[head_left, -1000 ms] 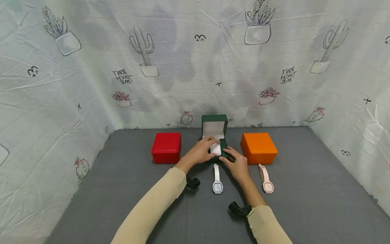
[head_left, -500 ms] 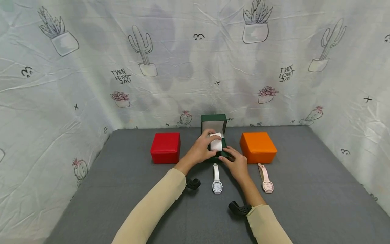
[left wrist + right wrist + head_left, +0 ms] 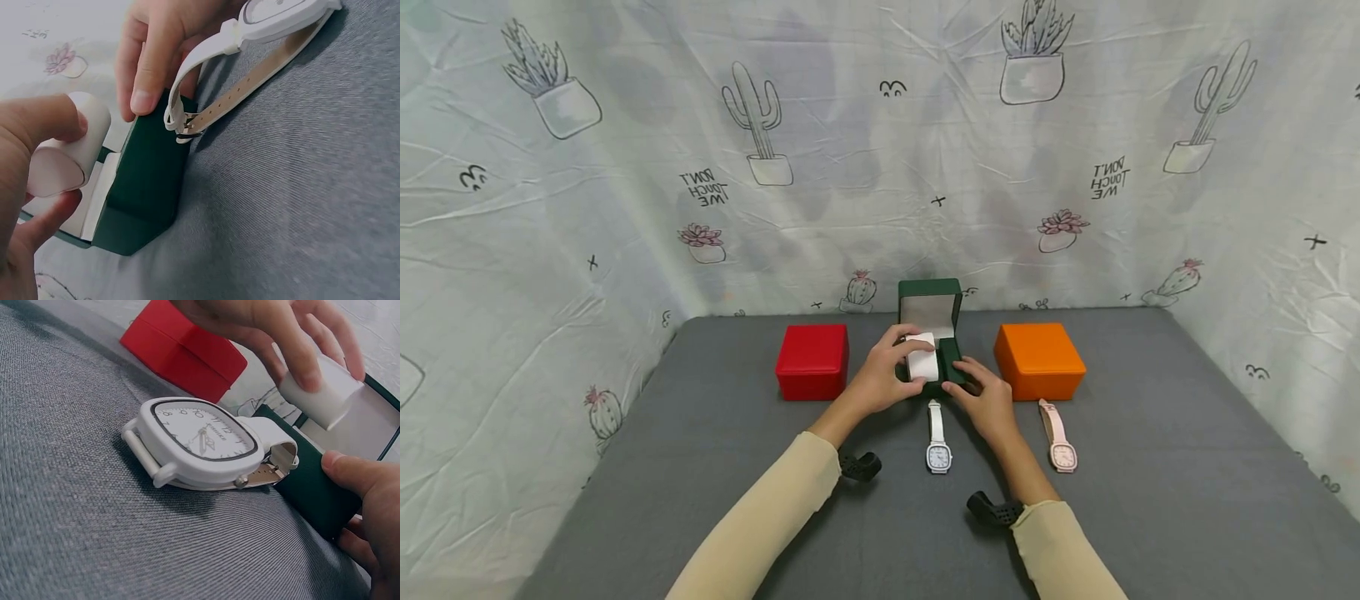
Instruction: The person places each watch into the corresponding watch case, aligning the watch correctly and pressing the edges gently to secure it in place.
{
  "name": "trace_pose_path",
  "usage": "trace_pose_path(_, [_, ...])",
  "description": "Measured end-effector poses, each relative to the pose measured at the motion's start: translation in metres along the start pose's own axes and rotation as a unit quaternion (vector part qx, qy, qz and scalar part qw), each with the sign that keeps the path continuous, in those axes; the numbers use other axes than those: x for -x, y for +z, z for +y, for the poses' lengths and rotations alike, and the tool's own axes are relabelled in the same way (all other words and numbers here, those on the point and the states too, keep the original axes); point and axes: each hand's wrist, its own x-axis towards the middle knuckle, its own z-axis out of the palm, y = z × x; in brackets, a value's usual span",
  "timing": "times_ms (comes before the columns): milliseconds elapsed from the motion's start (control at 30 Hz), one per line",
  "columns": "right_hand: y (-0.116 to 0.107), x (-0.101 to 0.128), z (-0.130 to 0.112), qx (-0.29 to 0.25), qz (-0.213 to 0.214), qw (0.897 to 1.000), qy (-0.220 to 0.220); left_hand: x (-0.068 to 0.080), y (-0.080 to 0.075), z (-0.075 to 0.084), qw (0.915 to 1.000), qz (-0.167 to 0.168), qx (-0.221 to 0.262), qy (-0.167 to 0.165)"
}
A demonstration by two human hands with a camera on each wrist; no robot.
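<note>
My left hand (image 3: pixel 878 377) pinches a white watch cushion (image 3: pixel 922 358) between thumb and fingers. The cushion is raised just above the green watch box (image 3: pixel 951 357), whose lid stands upright at the back; in the left wrist view its rounded end (image 3: pixel 56 170) shows. My right hand (image 3: pixel 991 407) grips the front right corner of that box, with the thumb (image 3: pixel 342 470) on its front wall in the right wrist view. A white watch (image 3: pixel 938 457) lies on the table just in front, dial up and strap end against or very near the box (image 3: pixel 306 475).
A shut red box (image 3: pixel 812 362) stands left of the green one, a shut orange box (image 3: pixel 1040 362) right of it. A pink watch (image 3: pixel 1062 455) lies before the orange box. A patterned curtain (image 3: pixel 865 150) hangs behind the grey table (image 3: pixel 880 533).
My left hand has lifted the cushion out of the green box and drawn it slightly left and toward me. The right hand has kept its hold on the box.
</note>
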Motion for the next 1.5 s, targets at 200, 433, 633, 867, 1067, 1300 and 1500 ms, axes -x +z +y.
trace_pose_path(200, [-0.001,-0.001,-0.001,0.002,0.002,1.000,-0.003,0.015,-0.005,-0.001,0.9990,-0.003,0.045,-0.007])
trace_pose_path(433, [-0.002,0.000,-0.005,0.017,0.020,1.000,-0.006,0.030,-0.007,0.001,0.9984,-0.016,0.053,-0.013])
trace_pose_path(633, [-0.011,0.004,-0.010,0.034,0.018,0.999,-0.019,0.040,-0.009,0.003,0.9967,-0.013,0.079,-0.009])
trace_pose_path(867, [-0.024,0.018,-0.019,0.026,0.003,0.999,-0.039,0.051,-0.010,0.003,0.9952,0.009,0.095,-0.020])
trace_pose_path(1067, [-0.025,0.035,-0.022,0.043,-0.036,0.996,-0.067,0.057,-0.006,-0.001,0.9944,0.013,0.102,-0.027])
trace_pose_path(1300, [-0.023,0.047,-0.024,0.072,-0.086,0.990,-0.082,0.058,-0.007,-0.003,0.9934,0.004,0.112,-0.023])
trace_pose_path(1500, [-0.022,0.049,-0.025,0.111,-0.146,0.977,-0.106,0.058,-0.010,-0.002,0.9921,-0.001,0.124,-0.023])
